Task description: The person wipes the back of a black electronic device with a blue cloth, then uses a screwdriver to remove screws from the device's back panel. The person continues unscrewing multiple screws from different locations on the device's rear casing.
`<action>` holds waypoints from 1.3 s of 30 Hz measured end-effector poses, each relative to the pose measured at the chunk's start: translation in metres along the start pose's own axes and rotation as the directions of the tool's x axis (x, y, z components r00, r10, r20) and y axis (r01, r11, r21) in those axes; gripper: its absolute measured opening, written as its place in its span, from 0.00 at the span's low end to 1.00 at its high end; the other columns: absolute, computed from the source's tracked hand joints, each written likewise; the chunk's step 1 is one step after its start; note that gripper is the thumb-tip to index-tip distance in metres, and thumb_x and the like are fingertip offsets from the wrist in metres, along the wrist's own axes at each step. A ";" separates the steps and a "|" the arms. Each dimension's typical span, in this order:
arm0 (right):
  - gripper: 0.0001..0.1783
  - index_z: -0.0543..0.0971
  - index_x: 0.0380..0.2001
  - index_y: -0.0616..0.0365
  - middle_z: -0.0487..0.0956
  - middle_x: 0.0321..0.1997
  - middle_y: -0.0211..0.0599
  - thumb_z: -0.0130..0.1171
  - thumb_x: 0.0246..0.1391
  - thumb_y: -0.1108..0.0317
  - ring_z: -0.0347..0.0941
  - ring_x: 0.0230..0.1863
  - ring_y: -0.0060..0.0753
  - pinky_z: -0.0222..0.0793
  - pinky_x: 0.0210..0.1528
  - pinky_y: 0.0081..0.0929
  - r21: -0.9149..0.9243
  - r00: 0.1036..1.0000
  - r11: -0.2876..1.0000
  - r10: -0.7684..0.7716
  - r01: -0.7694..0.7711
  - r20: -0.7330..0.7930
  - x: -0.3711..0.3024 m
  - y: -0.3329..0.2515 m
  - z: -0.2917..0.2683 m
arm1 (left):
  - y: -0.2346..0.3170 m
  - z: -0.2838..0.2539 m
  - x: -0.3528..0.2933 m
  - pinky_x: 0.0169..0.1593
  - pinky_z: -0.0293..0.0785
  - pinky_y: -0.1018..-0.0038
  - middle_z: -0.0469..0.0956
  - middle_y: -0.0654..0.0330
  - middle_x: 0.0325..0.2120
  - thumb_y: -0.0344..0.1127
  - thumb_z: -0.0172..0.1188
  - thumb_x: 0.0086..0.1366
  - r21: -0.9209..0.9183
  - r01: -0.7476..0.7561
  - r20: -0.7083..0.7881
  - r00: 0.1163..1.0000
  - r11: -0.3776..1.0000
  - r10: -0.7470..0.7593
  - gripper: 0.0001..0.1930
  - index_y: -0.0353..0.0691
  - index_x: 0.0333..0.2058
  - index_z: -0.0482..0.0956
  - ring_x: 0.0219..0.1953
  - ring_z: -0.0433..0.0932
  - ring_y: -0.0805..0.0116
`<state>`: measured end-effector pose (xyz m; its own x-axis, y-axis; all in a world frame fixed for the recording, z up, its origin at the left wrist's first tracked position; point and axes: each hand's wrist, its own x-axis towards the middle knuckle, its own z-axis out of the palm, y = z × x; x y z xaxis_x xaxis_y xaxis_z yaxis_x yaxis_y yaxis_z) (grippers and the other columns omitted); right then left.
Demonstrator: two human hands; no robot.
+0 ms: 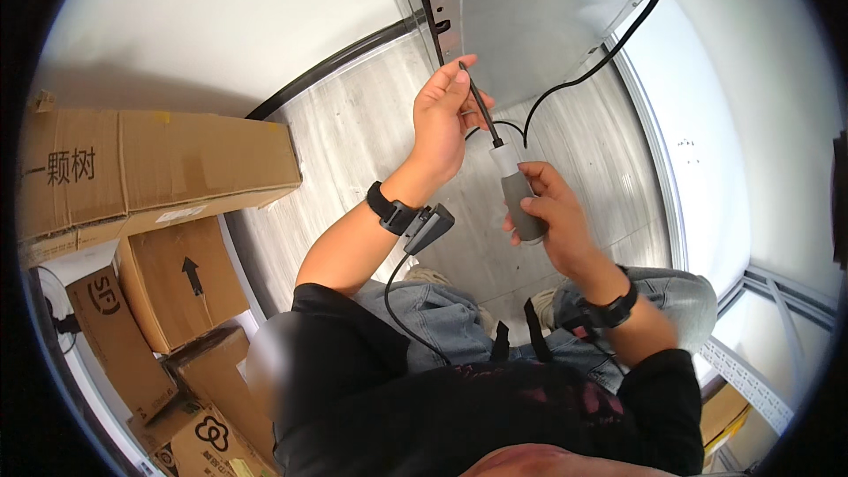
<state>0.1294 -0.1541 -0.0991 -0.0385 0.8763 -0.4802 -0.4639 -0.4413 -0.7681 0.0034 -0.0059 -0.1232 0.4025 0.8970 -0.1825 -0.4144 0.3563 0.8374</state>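
Note:
A screwdriver (482, 104) with a long dark shaft and a thick grey handle slants in front of me, its tip up and to the left. My right hand (559, 216) is wrapped round the handle (519, 199). Up at the tip, my left hand (446, 106) pinches the shaft's end between thumb and index finger, with the other fingers curled beside the shaft. Whether a small part sits at the tip is too small to tell. Just beyond my left fingertips stands a grey metal cabinet (521, 22) with slots along its left edge.
A black cable (609, 57) hangs down the cabinet's front and loops on the wood-look floor (353, 115). Cardboard boxes (208, 159) are stacked along the left. A white wall panel (707, 150) and a slotted metal frame (751, 384) stand at the right.

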 end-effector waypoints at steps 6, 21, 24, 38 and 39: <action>0.21 0.63 0.53 0.61 0.72 0.39 0.41 0.44 0.55 0.70 0.72 0.28 0.28 0.65 0.21 0.22 0.189 0.981 0.965 -0.167 0.183 -0.095 0.004 0.024 0.018 | -0.002 -0.007 0.005 0.28 0.68 0.79 0.76 0.64 0.22 0.38 0.43 0.70 -0.002 -0.003 -0.027 1.000 1.000 0.003 0.14 0.40 0.49 0.71 0.25 0.72 0.78; 0.18 0.64 0.51 0.64 0.74 0.34 0.44 0.39 0.59 0.67 0.70 0.23 0.29 0.63 0.21 0.25 0.402 0.990 0.906 -0.137 0.134 -0.023 0.013 0.022 0.015 | 0.004 -0.006 0.008 0.28 0.69 0.80 0.76 0.64 0.22 0.39 0.46 0.69 0.075 -0.017 -0.085 0.996 0.997 0.023 0.14 0.39 0.46 0.73 0.24 0.72 0.78; 0.19 0.64 0.51 0.65 0.75 0.34 0.44 0.37 0.60 0.66 0.70 0.23 0.29 0.63 0.21 0.25 0.473 0.991 0.875 -0.134 0.108 0.021 0.014 0.021 0.010 | 0.003 -0.005 0.008 0.29 0.69 0.80 0.75 0.64 0.22 0.39 0.46 0.69 0.075 -0.018 -0.091 0.996 0.997 0.025 0.14 0.39 0.46 0.73 0.24 0.71 0.78; 0.21 0.64 0.53 0.62 0.72 0.41 0.41 0.50 0.55 0.71 0.72 0.30 0.28 0.69 0.26 0.22 -0.101 0.906 0.913 -0.406 0.396 -0.121 0.015 0.026 0.016 | 0.002 0.001 0.009 0.22 0.70 0.81 0.76 0.62 0.24 0.35 0.54 0.65 0.093 -0.028 -0.164 0.985 0.995 0.043 0.12 0.37 0.45 0.73 0.21 0.72 0.77; 0.22 0.64 0.53 0.62 0.72 0.40 0.41 0.52 0.55 0.71 0.72 0.31 0.29 0.70 0.26 0.22 -0.119 0.898 0.904 -0.425 0.412 -0.119 0.016 0.027 0.014 | 0.001 -0.002 0.010 0.22 0.70 0.81 0.76 0.62 0.25 0.34 0.55 0.64 0.091 -0.030 -0.157 0.987 0.995 0.044 0.12 0.37 0.45 0.73 0.21 0.72 0.77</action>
<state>0.1036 -0.1490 -0.1218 0.2677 0.9509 -0.1552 -0.3297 -0.0609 -0.9421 0.0053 0.0043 -0.1254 0.2510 0.9418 -0.2236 -0.3507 0.3037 0.8859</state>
